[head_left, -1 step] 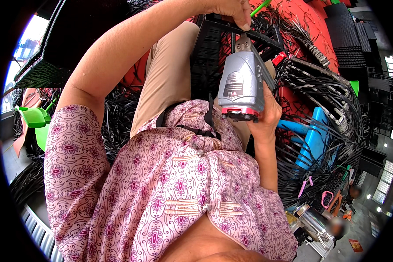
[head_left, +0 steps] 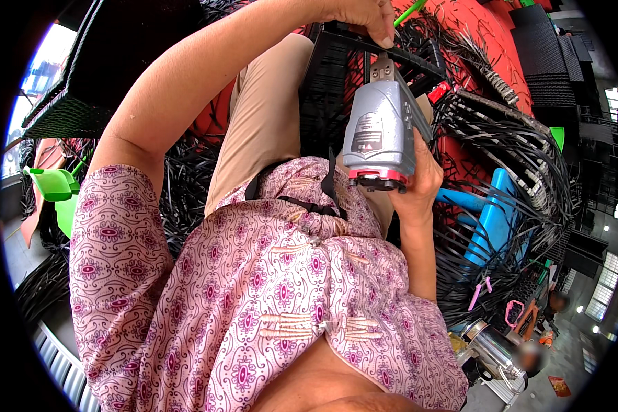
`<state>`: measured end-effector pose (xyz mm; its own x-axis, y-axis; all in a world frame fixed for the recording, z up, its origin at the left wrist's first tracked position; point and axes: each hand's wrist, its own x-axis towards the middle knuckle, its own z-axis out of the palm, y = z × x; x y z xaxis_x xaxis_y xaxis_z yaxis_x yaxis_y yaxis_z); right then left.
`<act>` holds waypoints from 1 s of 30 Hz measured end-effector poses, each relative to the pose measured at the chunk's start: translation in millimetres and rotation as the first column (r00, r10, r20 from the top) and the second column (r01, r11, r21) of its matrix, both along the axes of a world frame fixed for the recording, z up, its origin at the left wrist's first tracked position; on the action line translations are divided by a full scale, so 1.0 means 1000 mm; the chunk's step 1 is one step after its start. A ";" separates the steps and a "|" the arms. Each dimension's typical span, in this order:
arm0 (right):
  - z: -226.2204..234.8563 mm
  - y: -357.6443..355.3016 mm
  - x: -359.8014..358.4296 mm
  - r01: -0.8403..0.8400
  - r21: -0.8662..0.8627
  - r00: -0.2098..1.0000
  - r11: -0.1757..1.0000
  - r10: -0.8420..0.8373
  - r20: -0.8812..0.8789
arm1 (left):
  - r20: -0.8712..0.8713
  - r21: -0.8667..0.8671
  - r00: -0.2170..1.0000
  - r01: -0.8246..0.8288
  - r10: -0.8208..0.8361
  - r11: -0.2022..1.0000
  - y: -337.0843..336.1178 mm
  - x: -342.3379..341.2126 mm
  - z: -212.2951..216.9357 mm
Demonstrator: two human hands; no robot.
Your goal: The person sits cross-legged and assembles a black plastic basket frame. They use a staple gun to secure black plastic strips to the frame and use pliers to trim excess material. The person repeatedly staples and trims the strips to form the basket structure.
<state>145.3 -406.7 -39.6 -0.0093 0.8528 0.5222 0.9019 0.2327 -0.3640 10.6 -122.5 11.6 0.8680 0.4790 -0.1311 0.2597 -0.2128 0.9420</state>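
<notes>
My right hand is wrapped round the handle of a grey staple gun with a red and black end cap facing me. The tool's metal nose meets the top rail of a black frame between my knees. From the left, my left arm reaches across to the same spot. The fingers of my left hand are pinched together at the rail, right beside the nose. Whether a thin strip lies between those fingertips is hidden.
Bundles of black strips lie over red material on the right, near a blue plastic piece. A dark woven panel stands on the left beside a green plastic part. Behind, at lower right, is a metal flask.
</notes>
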 end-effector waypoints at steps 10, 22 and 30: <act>-0.004 0.003 -0.001 0.000 0.025 1.000 1.000 0.000 0.022 | 0.000 -0.001 1.000 -0.006 0.006 1.000 0.001 0.000 0.000; -0.004 -0.005 0.001 0.043 0.034 0.991 0.998 -0.039 -0.131 | -0.129 0.160 0.989 -0.049 0.070 0.986 -0.011 -0.005 0.019; 0.040 -0.058 0.067 0.579 -0.115 0.627 0.807 -0.530 -0.571 | 0.129 0.321 0.972 0.146 -0.196 0.936 0.024 -0.011 -0.026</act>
